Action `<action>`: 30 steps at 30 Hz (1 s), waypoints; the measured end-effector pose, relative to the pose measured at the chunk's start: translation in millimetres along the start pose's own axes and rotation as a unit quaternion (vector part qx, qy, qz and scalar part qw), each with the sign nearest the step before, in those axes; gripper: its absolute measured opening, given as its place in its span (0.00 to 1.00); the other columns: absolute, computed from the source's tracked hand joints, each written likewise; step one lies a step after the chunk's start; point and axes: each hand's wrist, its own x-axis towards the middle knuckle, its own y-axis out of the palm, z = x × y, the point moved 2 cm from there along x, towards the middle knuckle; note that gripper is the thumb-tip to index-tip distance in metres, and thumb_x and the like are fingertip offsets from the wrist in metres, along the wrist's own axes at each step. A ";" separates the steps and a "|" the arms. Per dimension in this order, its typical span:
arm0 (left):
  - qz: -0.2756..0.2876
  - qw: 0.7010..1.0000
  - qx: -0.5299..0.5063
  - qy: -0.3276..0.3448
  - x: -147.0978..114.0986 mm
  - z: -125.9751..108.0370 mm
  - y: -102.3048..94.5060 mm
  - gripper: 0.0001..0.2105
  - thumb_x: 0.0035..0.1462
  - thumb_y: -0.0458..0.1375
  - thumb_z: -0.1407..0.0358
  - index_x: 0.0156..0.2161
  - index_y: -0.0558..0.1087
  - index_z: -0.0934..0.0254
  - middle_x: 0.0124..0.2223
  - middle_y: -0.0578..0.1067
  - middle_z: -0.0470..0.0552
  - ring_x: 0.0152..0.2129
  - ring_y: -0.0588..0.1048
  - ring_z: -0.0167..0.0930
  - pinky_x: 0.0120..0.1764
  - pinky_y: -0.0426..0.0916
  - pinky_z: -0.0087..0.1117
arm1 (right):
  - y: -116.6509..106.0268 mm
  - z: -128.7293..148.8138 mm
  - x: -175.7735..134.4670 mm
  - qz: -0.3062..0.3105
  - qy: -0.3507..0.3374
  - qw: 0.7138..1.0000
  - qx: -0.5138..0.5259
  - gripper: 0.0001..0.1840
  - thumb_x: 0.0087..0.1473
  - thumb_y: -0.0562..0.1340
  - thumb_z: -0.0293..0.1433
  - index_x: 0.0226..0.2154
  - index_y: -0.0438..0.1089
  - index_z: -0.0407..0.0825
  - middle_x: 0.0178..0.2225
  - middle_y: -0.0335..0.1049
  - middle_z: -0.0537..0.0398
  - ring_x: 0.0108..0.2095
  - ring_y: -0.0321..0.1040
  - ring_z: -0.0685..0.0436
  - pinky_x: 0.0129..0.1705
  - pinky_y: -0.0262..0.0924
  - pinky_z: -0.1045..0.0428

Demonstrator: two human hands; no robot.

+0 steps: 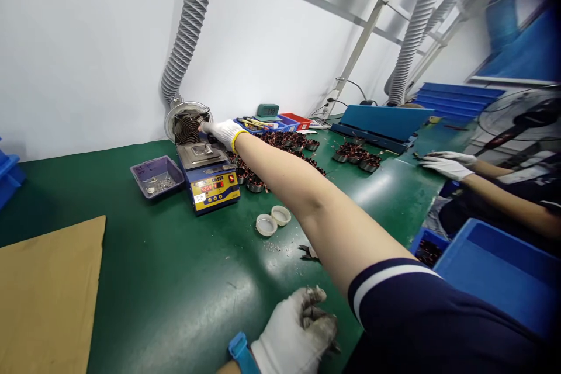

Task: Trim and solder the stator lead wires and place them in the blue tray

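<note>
My right hand (223, 131), in a white glove with a yellow cuff, reaches to the right edge of the round extractor fan (188, 123). Its fingers are together at the fan's edge; what they grip, if anything, is hidden. Below the fan stands a blue and yellow solder pot (213, 187) with a metal top and lit red digits. Low in front, my left hand (293, 330) wears a white glove with blackened fingertips and a blue wristband. Its fingers are curled, and I cannot make out anything in them. Two small white round dishes (266, 225) sit between the hands.
A purple tray (158, 178) with metal bits stands left of the pot. Copper-wound stators (284, 140) crowd behind my right arm. Cardboard (48, 298) lies at left. At right are a co-worker's gloved hands (447, 163) and a blue bin (495, 274).
</note>
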 end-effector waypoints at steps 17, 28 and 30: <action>-0.023 0.998 0.059 0.030 -14.2 -0.2 -5.3 0.38 0.45 0.64 0.43 0.53 0.64 0.69 0.43 0.74 0.60 0.33 0.73 0.35 0.40 0.68 0.39 | -107.9 -127.2 -214.5 0.209 -0.145 0.882 0.396 0.37 0.34 0.72 0.47 0.44 0.66 0.45 0.37 0.72 0.50 0.31 0.70 0.46 0.29 0.66 0.54; -0.045 0.998 -0.027 0.038 -19.6 -7.4 -4.6 0.24 0.53 0.61 0.51 0.52 0.70 0.62 0.45 0.75 0.56 0.35 0.75 0.38 0.40 0.71 0.41 | -131.4 -197.4 -330.5 -0.025 -0.319 0.947 0.012 0.40 0.39 0.71 0.38 0.54 0.60 0.48 0.50 0.65 0.43 0.51 0.65 0.37 0.54 0.61 0.43; -0.012 0.998 -0.058 0.020 -18.9 -6.9 5.1 0.23 0.55 0.59 0.50 0.52 0.70 0.59 0.48 0.74 0.56 0.39 0.75 0.40 0.40 0.71 0.41 | -129.2 -203.4 -343.1 -0.067 -0.389 0.918 -0.023 0.37 0.45 0.68 0.38 0.56 0.57 0.48 0.49 0.65 0.42 0.52 0.65 0.38 0.54 0.61 0.43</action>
